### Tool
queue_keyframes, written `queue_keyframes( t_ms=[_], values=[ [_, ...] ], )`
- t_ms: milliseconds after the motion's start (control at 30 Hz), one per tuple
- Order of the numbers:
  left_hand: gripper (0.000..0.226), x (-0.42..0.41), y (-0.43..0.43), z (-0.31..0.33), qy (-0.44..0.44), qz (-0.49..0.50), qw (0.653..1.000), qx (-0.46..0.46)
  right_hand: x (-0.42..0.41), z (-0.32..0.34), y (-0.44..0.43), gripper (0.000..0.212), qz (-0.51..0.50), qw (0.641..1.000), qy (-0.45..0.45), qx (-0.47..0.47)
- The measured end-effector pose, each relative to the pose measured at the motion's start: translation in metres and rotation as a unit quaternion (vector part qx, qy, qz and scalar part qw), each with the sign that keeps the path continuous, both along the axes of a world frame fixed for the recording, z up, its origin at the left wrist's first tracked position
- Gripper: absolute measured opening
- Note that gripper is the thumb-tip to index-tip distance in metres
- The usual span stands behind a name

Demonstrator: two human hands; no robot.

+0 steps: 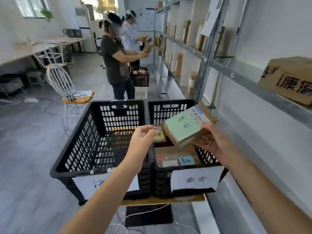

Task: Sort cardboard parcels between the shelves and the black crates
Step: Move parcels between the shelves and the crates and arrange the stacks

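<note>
My right hand (pixel 214 141) clamps the tilted parcel (pixel 187 127) over the right crate's (pixel 168 110) far side, left hand (pixel 143 137) loosely curled and empty; this one-handed edge grip may slip.

Arms outstretched; right hand (pixel 215 141) grips a parcel (pixel 183 130), left hand (pixel 143 137) loosely curled

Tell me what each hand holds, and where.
The right hand grips the green-labelled parcel by its near right corner, thumb on top, fingers beneath. The left hand holds nothing.
</note>
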State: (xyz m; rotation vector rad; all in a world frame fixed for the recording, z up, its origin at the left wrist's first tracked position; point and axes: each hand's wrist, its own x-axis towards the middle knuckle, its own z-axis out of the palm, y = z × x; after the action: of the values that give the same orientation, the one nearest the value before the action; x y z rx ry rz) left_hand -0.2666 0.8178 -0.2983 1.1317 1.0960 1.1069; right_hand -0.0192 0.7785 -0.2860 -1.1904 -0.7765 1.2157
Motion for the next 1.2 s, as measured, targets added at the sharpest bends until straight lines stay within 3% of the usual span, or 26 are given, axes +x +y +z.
queue_keyframes(
  t_ms=[200,300,467,567,700,867,1033,1200],
  values=[
    [0.014,0.043,0.059,-0.015,0.067,0.012,0.998,0.009,0.076,-0.029,0.067,0.060,0.016,0.994,-0.087,-0.059],
    [0.017,0.065,0.084,-0.023,0.105,0.012,0.994,0.001,0.106,-0.040,0.101,0.048,0.047,0.988,-0.121,-0.078],
    [0.017,0.096,0.117,-0.037,0.145,0.009,0.989,-0.028,0.129,-0.065,0.141,0.046,0.134,0.972,-0.152,-0.116],
    [0.015,0.108,0.132,-0.047,0.153,0.015,0.987,-0.039,0.128,-0.084,0.154,0.035,0.154,0.966,-0.154,-0.137],
    [0.015,0.113,0.149,-0.065,0.154,0.036,0.985,-0.065,0.117,-0.113,0.178,0.046,0.170,0.958,-0.151,-0.177],
    [0.020,0.107,0.164,-0.081,0.151,0.084,0.980,-0.098,0.093,-0.131,0.219,0.041,0.177,0.950,-0.161,-0.203],
    [0.021,0.105,0.176,-0.086,0.138,0.120,0.979,-0.088,0.066,-0.143,0.264,0.027,0.197,0.939,-0.188,-0.210],
    [0.019,0.107,0.186,-0.088,0.123,0.144,0.981,-0.048,0.037,-0.144,0.312,0.023,0.183,0.950,-0.180,-0.177]
  ],
)
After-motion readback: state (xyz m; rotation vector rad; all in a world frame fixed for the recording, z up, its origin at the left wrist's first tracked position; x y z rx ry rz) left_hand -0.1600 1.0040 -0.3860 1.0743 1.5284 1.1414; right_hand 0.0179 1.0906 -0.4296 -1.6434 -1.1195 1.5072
